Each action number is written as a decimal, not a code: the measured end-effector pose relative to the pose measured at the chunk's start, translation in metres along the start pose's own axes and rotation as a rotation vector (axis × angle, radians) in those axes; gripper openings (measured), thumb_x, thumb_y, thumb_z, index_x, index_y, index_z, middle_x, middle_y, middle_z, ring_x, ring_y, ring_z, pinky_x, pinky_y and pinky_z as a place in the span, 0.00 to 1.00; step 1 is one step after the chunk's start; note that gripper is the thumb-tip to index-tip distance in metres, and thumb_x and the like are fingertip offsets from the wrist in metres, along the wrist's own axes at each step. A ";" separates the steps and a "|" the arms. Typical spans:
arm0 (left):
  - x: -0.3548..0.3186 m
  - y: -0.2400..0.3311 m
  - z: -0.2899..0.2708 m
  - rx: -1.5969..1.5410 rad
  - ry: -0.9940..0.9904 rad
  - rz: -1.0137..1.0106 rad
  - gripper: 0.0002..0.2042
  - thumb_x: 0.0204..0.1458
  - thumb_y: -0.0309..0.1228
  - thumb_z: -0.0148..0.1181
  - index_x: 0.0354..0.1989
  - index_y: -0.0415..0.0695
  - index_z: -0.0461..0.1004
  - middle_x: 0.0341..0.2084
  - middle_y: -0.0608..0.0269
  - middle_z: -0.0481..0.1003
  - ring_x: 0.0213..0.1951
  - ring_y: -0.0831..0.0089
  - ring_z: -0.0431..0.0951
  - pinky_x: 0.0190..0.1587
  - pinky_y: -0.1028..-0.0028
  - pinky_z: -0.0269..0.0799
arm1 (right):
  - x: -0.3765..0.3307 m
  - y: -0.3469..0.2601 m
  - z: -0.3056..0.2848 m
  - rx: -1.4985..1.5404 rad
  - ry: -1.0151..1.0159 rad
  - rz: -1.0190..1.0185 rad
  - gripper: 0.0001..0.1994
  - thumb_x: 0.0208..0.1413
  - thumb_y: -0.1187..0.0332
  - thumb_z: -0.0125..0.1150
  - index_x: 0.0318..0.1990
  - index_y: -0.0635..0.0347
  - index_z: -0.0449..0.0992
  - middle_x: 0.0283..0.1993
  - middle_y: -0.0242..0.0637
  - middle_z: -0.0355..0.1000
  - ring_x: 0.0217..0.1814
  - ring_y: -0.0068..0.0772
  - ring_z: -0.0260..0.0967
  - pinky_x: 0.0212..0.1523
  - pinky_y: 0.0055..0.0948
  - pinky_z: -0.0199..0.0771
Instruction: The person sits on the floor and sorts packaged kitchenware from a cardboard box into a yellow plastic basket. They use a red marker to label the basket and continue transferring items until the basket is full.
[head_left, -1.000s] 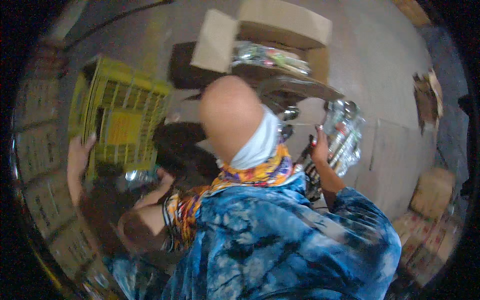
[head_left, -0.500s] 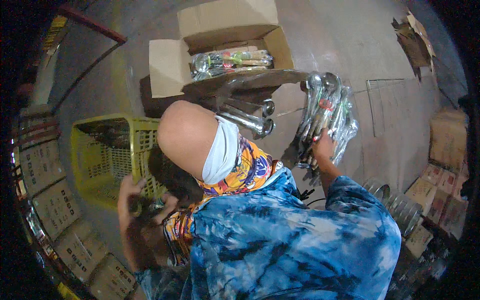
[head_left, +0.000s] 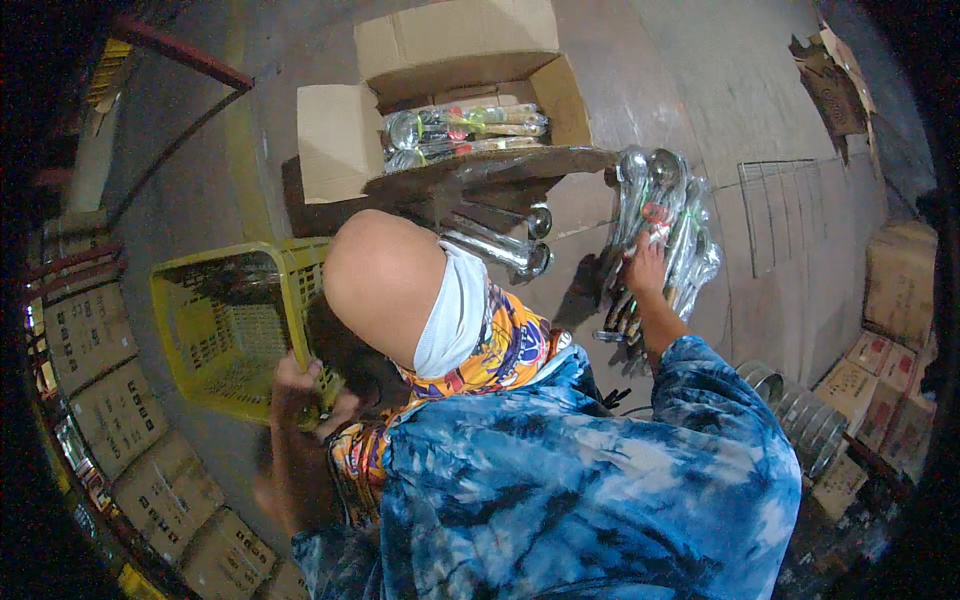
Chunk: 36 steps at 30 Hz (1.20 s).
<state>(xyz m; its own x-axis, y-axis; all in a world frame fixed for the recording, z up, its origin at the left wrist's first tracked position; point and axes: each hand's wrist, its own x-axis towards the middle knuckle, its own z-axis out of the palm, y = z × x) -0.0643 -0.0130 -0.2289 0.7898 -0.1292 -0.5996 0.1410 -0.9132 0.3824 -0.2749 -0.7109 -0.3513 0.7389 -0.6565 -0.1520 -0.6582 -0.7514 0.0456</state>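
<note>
My right hand (head_left: pixel 648 268) is closed on the handles of a bundle of metal ladles (head_left: pixel 662 180), wrapped in clear plastic, lying on the floor to the right. A red patch shows just beyond my fingertips. On the left, my left hand (head_left: pixel 295 382) is at the near corner of a yellow plastic basket (head_left: pixel 292 300), its fingers bent over the rim. The basket lies tipped with its opening toward the left. Between the two, past my bare knee, more wrapped ladles (head_left: pixel 505 250) lie on the floor, partly hidden by the knee.
An open cardboard box (head_left: pixel 335 140) holding more wrapped utensils (head_left: pixel 465 125) stands ahead. A wire rack (head_left: pixel 780 215) lies at the right, with round metal items (head_left: pixel 800 410) nearer me. Stacked cartons (head_left: pixel 120 410) line the left side; others (head_left: pixel 900 285) stand far right.
My left hand has come rightward onto the basket's near corner, its fingers now bent over it. My right hand has slid a little farther up the ladle bundle.
</note>
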 end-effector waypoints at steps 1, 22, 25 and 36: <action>0.001 -0.001 0.000 -0.029 -0.002 0.040 0.14 0.49 0.36 0.64 0.39 0.37 0.75 0.28 0.52 0.77 0.33 0.60 0.78 0.41 0.61 0.73 | 0.007 -0.001 -0.007 0.031 0.008 -0.014 0.36 0.54 0.65 0.64 0.69 0.56 0.54 0.61 0.55 0.66 0.67 0.60 0.60 0.59 0.54 0.68; -0.010 0.031 0.001 -0.220 -0.063 -0.086 0.11 0.51 0.34 0.63 0.36 0.38 0.74 0.26 0.49 0.77 0.31 0.51 0.79 0.37 0.59 0.74 | 0.005 0.003 0.002 0.093 -0.221 0.019 0.39 0.49 0.69 0.71 0.66 0.59 0.54 0.71 0.53 0.57 0.78 0.61 0.44 0.71 0.44 0.61; -0.008 0.025 0.006 -0.090 0.009 -0.029 0.12 0.51 0.34 0.64 0.36 0.37 0.75 0.27 0.48 0.78 0.32 0.50 0.79 0.37 0.58 0.74 | 0.007 0.000 0.002 0.061 -0.330 0.085 0.40 0.49 0.66 0.73 0.66 0.57 0.54 0.68 0.51 0.61 0.76 0.59 0.47 0.68 0.45 0.64; -0.006 0.019 0.007 -0.048 0.049 -0.093 0.13 0.51 0.34 0.64 0.37 0.37 0.77 0.32 0.44 0.80 0.36 0.45 0.80 0.39 0.56 0.74 | -0.003 0.002 -0.012 0.271 -0.149 0.124 0.37 0.48 0.69 0.73 0.65 0.48 0.60 0.66 0.54 0.63 0.67 0.60 0.62 0.62 0.49 0.69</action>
<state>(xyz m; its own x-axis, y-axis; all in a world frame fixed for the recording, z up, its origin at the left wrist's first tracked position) -0.0706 -0.0319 -0.2227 0.7999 -0.0246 -0.5996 0.2428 -0.9004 0.3609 -0.2766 -0.7112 -0.3386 0.6350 -0.7096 -0.3055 -0.7708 -0.6085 -0.1888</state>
